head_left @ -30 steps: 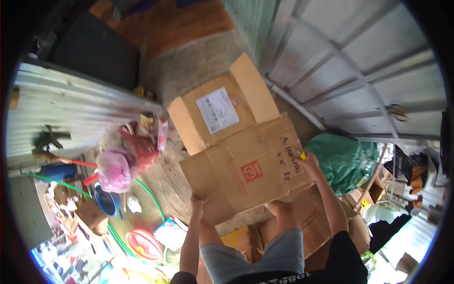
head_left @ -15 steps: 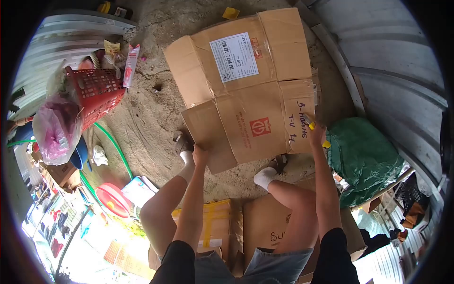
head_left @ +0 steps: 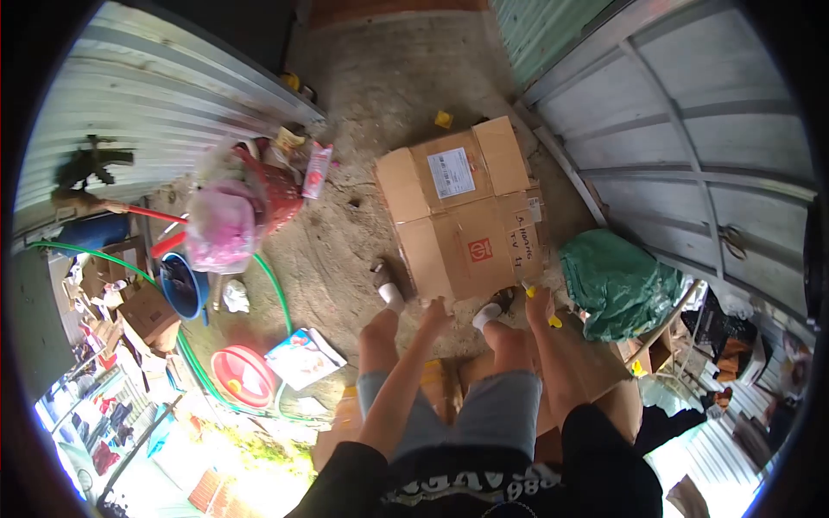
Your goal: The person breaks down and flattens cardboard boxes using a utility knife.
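A flattened cardboard box (head_left: 458, 226) lies on the dirt floor in front of my feet, with a white label and red print on its upper face. My left hand (head_left: 438, 317) is at its near left edge, blurred by motion; whether the fingers grip the cardboard is unclear. Closed around a yellow-handled tool (head_left: 531, 293), my right hand (head_left: 541, 308) is beside the near right corner. Yellow shows on both sides of that fist, and the tool's tip is too small to make out.
A green tarp bundle (head_left: 617, 281) sits at the right. More cardboard (head_left: 587, 350) is beside and behind my legs. To the left are a red basket (head_left: 281, 194), a pink bag (head_left: 226, 226), a green hose (head_left: 275, 289), a blue tub (head_left: 183, 298) and a red basin (head_left: 243, 376).
The view has risen and widened, and the cardboard appears smaller and lower. My left hand has moved from its grip on the near left edge; my right hand still holds the yellow-handled tool.
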`<state>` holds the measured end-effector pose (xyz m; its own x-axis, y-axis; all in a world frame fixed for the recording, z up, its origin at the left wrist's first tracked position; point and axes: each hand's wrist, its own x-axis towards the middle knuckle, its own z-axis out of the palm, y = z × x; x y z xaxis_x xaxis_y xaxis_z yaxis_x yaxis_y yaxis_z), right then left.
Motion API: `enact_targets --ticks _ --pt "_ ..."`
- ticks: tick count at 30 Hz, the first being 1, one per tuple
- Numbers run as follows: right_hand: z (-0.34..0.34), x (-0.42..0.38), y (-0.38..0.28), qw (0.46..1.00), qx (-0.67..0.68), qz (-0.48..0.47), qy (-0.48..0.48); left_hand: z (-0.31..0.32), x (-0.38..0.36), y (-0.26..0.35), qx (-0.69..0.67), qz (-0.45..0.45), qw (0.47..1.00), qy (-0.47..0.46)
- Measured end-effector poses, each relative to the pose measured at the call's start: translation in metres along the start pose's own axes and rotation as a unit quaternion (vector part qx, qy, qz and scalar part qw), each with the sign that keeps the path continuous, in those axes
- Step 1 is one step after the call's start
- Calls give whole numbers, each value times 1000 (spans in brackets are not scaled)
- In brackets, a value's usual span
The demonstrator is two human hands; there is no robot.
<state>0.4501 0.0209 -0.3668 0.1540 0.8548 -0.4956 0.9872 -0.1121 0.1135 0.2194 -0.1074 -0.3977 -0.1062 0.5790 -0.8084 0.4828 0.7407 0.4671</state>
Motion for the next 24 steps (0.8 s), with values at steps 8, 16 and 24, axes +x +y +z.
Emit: enact_targets --ticks 8,16,24 --pt "-64 -153 24 994 69 83 18 -206 -105 -23 -145 229 962 19" --pt "-85 -262 42 969 42 170 -172 -349 -133 -242 -134 24 935 326" --pt "-110 -265 37 957 12 223 -185 -264 -200 -307 -150 -59 986 39"
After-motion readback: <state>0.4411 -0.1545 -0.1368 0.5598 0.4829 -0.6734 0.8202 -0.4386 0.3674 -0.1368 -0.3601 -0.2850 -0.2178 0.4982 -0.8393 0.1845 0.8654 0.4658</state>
